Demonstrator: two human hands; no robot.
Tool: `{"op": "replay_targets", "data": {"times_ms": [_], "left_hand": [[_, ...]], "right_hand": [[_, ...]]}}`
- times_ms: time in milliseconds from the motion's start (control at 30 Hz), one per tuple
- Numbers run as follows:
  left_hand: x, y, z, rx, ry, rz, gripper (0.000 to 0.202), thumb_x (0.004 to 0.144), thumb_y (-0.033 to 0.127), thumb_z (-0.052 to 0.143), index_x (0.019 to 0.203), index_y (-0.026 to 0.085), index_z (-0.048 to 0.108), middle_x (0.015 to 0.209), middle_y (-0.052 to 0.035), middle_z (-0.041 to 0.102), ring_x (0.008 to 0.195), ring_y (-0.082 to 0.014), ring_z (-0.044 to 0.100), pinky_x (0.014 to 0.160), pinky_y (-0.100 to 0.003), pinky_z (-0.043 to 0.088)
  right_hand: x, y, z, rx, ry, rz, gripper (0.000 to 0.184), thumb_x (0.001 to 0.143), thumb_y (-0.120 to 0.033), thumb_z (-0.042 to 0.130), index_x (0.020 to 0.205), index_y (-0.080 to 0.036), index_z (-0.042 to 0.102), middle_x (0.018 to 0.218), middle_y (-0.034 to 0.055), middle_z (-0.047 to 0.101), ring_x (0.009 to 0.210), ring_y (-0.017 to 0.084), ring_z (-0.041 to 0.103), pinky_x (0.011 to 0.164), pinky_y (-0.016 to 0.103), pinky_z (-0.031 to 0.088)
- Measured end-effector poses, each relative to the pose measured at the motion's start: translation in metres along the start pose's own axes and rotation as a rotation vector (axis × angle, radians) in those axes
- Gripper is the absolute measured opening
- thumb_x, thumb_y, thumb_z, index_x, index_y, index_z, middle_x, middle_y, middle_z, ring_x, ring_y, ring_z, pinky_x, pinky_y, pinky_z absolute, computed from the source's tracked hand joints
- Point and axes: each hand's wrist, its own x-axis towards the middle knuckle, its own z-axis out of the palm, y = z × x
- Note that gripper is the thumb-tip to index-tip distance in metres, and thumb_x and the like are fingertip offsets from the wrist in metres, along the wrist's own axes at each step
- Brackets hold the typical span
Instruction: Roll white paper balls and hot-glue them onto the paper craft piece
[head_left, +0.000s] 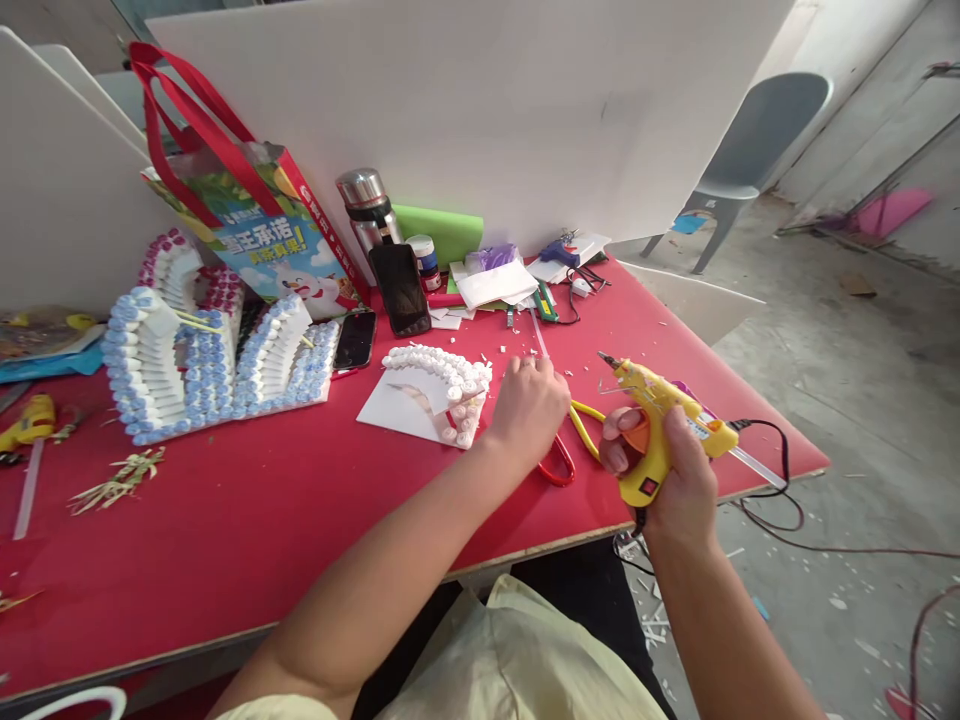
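Observation:
My right hand (679, 470) is wrapped round the handle of a yellow hot glue gun (656, 420), its nozzle pointing up and left, a clear glue stick (757, 467) poking out of its back. Over the table, my left hand (531, 400) is closed with its back to me, so whatever its fingers hold is hidden. Just left of it lies a white board (401, 405) with rolled white pieces (439, 365) fixed along a curved edge and down its right side. Red and yellow handles (559, 465), perhaps of two tools, lie between my hands.
At the left stand blue-and-white fan-shaped pieces (206, 370) in front of a printed bag (262, 220). A steel flask (367, 205), an upright phone (400, 290) and a utility knife (545, 300) sit at the back. Another glue gun (34, 425) lies far left. Cables (784, 500) trail off the right edge.

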Motion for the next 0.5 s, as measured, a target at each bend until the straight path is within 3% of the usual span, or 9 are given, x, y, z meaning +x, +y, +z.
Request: {"op": "replay_targets", "data": {"times_ms": [100,167,200,267,367,500], "left_hand": [[-0.051,0.006,-0.013,-0.418,0.077,0.009,0.028,0.093,0.005,0.044,0.103,0.012,0.069,0.097,-0.0123,0.065,0.084,-0.0239,0.065,0.076,-0.036,0.053],[-0.086,0.001,-0.019,-0.806,0.135,-0.048,0.027,0.099,0.015,0.045,0.105,0.018,0.070,0.100,-0.0090,0.065,0.084,-0.0207,0.066,0.077,-0.034,0.054],[-0.102,-0.004,-0.022,-1.009,0.111,-0.089,0.021,0.098,0.021,0.052,0.105,0.021,0.071,0.102,-0.0077,0.066,0.089,-0.0204,0.066,0.081,-0.032,0.055],[-0.128,-0.021,-0.026,-1.340,0.109,-0.280,0.013,0.093,0.024,0.062,0.099,0.022,0.074,0.101,-0.0063,0.066,0.081,-0.0172,0.066,0.074,-0.029,0.057],[-0.152,-0.052,-0.028,-1.620,0.212,-0.539,0.019,0.082,0.021,0.076,0.101,0.021,0.075,0.105,-0.0059,0.069,0.075,-0.0140,0.066,0.071,-0.027,0.058],[-0.160,-0.089,-0.024,-1.867,0.341,-0.686,0.023,0.077,0.019,0.081,0.099,0.019,0.077,0.081,-0.0039,0.071,0.071,-0.0129,0.067,0.067,-0.023,0.057]], "right_hand": [[-0.002,-0.001,0.002,-0.045,-0.011,0.013,0.041,0.095,-0.053,0.052,0.079,-0.018,0.068,0.078,0.0044,0.063,0.052,0.011,0.053,0.051,0.026,0.047],[-0.003,0.001,0.005,-0.097,-0.040,0.035,0.041,0.094,-0.054,0.053,0.082,-0.019,0.069,0.082,0.0058,0.066,0.057,0.014,0.056,0.052,0.028,0.048],[-0.003,0.003,0.007,-0.122,-0.065,0.047,0.041,0.094,-0.055,0.053,0.084,-0.019,0.070,0.085,0.0065,0.067,0.059,0.015,0.058,0.053,0.029,0.049],[-0.004,0.008,0.012,-0.146,-0.132,0.072,0.039,0.093,-0.054,0.055,0.085,-0.020,0.071,0.088,0.0075,0.068,0.061,0.016,0.058,0.056,0.031,0.050],[-0.005,0.018,0.023,-0.138,-0.230,0.111,0.033,0.094,-0.049,0.059,0.084,-0.019,0.071,0.085,0.0072,0.067,0.060,0.016,0.058,0.058,0.032,0.050],[-0.010,0.029,0.039,-0.163,-0.353,0.136,0.028,0.096,-0.044,0.058,0.089,-0.020,0.071,0.087,0.0064,0.066,0.064,0.016,0.060,0.063,0.033,0.050]]}}
